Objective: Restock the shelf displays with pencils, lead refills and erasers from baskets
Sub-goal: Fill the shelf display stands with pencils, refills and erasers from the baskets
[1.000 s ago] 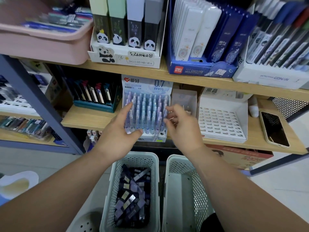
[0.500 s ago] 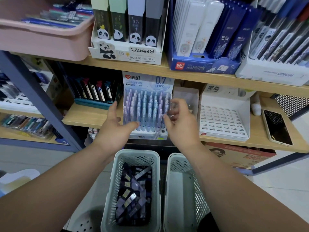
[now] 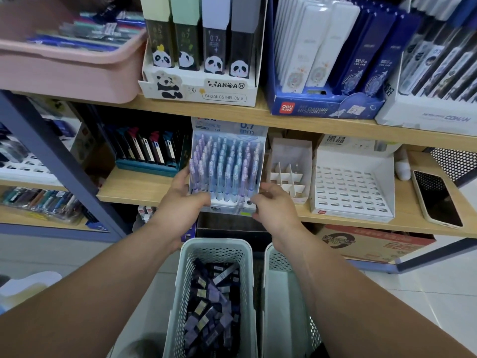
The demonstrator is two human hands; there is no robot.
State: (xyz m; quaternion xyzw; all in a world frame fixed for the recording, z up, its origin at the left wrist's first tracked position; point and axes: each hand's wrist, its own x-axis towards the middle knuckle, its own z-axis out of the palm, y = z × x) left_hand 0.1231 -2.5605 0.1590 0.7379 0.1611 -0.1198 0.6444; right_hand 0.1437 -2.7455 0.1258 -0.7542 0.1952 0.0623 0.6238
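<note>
Pencils in lilac and pale blue stand in rows in the mechanical-pencil display (image 3: pixel 227 171). It sits at the front edge of the wooden shelf (image 3: pixel 134 186), between a teal tray (image 3: pixel 147 167) of dark packets and a small white divided box (image 3: pixel 289 174).

My left hand (image 3: pixel 180 200) holds its lower left side, with the thumb across the front of the base and the fingers (image 3: pixel 184 177) curled up the side wall. My right hand (image 3: pixel 275 205) holds the lower right corner, fingers (image 3: pixel 265 188) bent round it. Both hands are closed on the card rather than just resting against it.

I judge the display light but top-heavy. It is thin card that would flex, and the pencils only sit loosely in their holes, so tipping it could spill them. The base is the place to hold it, low on both sides, and it should be kept upright.

Its header reads "0.7 mm". On the shelf above, the panda box (image 3: pixel 198 91) reads "PANDA" and "SH241-05|HB|36". The blue box (image 3: pixel 322 107) says "deli" and the white one (image 3: pixel 426 117) says "CONAN". The slotted white tray (image 3: pixel 351 187) carries "黑晶".

Below my wrists, the mesh basket (image 3: pixel 214 251) holds dark purple packets, probably lead refills.
</note>
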